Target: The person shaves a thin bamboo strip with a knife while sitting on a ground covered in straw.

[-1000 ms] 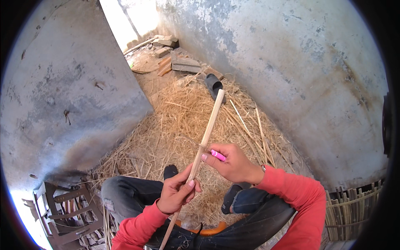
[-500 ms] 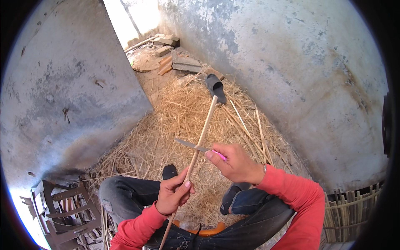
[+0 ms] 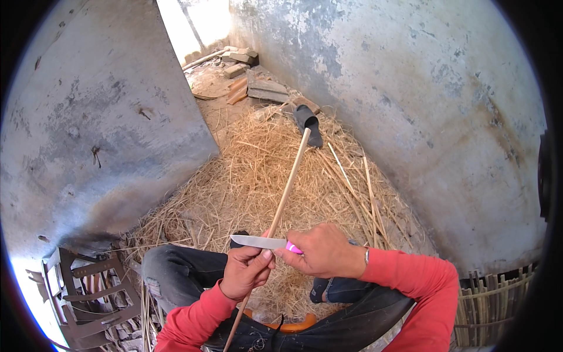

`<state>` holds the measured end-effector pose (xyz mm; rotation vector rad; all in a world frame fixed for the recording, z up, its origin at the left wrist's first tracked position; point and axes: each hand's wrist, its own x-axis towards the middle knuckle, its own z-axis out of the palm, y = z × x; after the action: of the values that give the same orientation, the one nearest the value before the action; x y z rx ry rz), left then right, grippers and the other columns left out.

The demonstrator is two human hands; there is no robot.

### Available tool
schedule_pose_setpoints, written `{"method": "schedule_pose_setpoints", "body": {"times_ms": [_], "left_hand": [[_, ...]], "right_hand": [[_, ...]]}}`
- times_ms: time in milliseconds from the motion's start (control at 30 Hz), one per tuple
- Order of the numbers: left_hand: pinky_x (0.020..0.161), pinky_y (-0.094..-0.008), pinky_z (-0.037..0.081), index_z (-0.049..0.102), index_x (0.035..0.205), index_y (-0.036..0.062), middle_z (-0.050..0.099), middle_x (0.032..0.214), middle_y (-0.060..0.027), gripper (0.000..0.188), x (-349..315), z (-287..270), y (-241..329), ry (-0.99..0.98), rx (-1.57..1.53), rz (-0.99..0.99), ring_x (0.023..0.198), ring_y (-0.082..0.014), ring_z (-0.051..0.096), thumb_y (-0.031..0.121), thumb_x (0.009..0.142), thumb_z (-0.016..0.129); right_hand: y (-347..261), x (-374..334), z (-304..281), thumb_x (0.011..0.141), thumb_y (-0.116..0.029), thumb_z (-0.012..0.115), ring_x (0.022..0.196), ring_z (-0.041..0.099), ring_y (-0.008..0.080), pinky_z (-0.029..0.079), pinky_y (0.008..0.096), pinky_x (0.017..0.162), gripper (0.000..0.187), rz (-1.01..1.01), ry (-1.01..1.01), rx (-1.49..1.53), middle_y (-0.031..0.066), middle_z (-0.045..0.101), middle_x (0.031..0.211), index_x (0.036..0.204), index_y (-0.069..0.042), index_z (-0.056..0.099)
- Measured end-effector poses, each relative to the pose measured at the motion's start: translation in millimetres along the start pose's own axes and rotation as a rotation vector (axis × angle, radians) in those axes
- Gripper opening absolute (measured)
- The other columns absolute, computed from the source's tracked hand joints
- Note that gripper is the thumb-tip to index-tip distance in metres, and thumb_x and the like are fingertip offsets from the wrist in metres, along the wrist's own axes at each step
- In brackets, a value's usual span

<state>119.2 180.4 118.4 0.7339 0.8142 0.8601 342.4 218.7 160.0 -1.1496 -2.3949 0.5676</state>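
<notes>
A long pale wooden stick (image 3: 290, 179) slants up and away from my lap. My left hand (image 3: 247, 271) is closed round its lower part, thumb on top. In my right hand (image 3: 328, 251) is a knife (image 3: 258, 241) with a pink handle, gripped in a fist. Its blade points left and lies across the stick, just above my left thumb. Whether the edge bites into the wood cannot be made out. The stick's lower end runs down past my left wrist.
Straw-like shavings (image 3: 258, 152) cover the floor ahead, with loose thin sticks (image 3: 369, 199) at the right. Beyond the stick's tip lies a dark slipper (image 3: 309, 125). Bricks (image 3: 237, 64) are heaped farther back. Walls (image 3: 410, 117) flank both sides. A dark wooden frame (image 3: 88, 293) stands at left, a slatted basket (image 3: 487, 311) at right.
My right hand has drawn the knife down the stick toward my left hand, and the blade now shows its broad side. My left hand keeps nearly the same place.
</notes>
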Motion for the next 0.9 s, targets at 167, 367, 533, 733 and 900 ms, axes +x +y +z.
{"method": "schedule_pose_setpoints", "body": {"times_ms": [167, 367, 533, 733, 900], "left_hand": [[0.041, -0.0227, 0.031, 0.052, 0.148, 0.0065, 0.056, 0.077, -0.0038, 0.045, -1, -6, -2, -0.019, 0.063, 0.029, 0.046, -0.0067, 0.04, 0.011, 0.104, 0.058], [0.043, -0.0225, 0.033, 0.053, 0.148, 0.0067, 0.056, 0.075, -0.0022, 0.045, -15, -5, -4, -0.123, 0.037, -0.027, 0.05, -0.0044, 0.042, 0.004, 0.104, 0.058], [0.042, -0.0234, 0.032, 0.054, 0.149, 0.0157, 0.055, 0.075, -0.006, 0.046, -15, -2, -5, -0.181, 0.055, 0.083, 0.049, -0.0065, 0.041, 0.005, 0.104, 0.055], [0.043, -0.0217, 0.032, 0.05, 0.151, 0.0104, 0.055, 0.078, -0.003, 0.046, -8, -10, -7, -0.158, -0.019, -0.025, 0.052, -0.0045, 0.041, 0.006, 0.106, 0.055], [0.044, -0.0215, 0.032, 0.049, 0.152, 0.0114, 0.056, 0.079, -0.0029, 0.047, -5, -9, -12, -0.163, -0.006, -0.043, 0.052, -0.0043, 0.041, 0.006, 0.106, 0.056]], "right_hand": [[3, 2, -2, 0.098, -0.044, 0.062, 0.048, 0.061, 0.0335, 0.046, 0.0453, 0.045, 0.045, 0.11, 0.086, -0.068, 0.0154, 0.06, 0.056, 0.073, -0.007, 0.062], [90, 22, -73, 0.104, -0.041, 0.054, 0.047, 0.046, 0.0212, 0.035, 0.0393, 0.047, 0.048, 0.48, 0.419, 0.08, 0.0094, 0.047, 0.052, 0.075, -0.003, 0.057], [124, -2, -83, 0.107, -0.039, 0.051, 0.053, 0.038, 0.0088, 0.03, 0.0298, 0.05, 0.046, 0.463, 0.627, 0.321, -0.0023, 0.039, 0.058, 0.076, -0.005, 0.054], [81, -6, -88, 0.108, -0.034, 0.054, 0.058, 0.04, 0.0045, 0.031, 0.0251, 0.053, 0.038, 0.374, 0.595, 0.547, -0.0059, 0.041, 0.064, 0.084, -0.005, 0.061], [71, -2, -76, 0.106, -0.031, 0.057, 0.061, 0.049, 0.0075, 0.038, 0.0283, 0.055, 0.035, 0.307, 0.498, 0.399, -0.0006, 0.055, 0.067, 0.09, -0.002, 0.066]]}}
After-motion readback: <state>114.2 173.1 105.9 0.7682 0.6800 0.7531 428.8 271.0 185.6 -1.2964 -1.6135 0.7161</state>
